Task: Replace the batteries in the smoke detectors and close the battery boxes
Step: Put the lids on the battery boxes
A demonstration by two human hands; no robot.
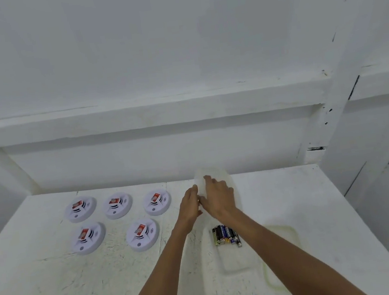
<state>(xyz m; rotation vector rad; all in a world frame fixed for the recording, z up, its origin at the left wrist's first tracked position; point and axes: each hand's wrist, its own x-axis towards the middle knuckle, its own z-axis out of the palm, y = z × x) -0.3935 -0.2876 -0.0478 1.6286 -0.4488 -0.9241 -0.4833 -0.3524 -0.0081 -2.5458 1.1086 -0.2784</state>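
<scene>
Five white round smoke detectors lie on the left half of the white table, three in the back row (118,205) and two in front (142,234). Each has a red-and-white battery showing in its open compartment. A bunch of dark AA batteries (225,236) lies in a clear plastic tray (236,264) right of centre. Behind the batteries, a blurred translucent plastic lid (225,176) stands tilted up. My left hand (191,204) pinches its left edge. My right hand (219,197) grips it from the front, fingers spread over it.
A second clear, yellowish-rimmed plastic piece (292,233) lies flat to the right of the tray. The table (58,289) ends at a white wall at the back and at a white post (339,108) at the back right.
</scene>
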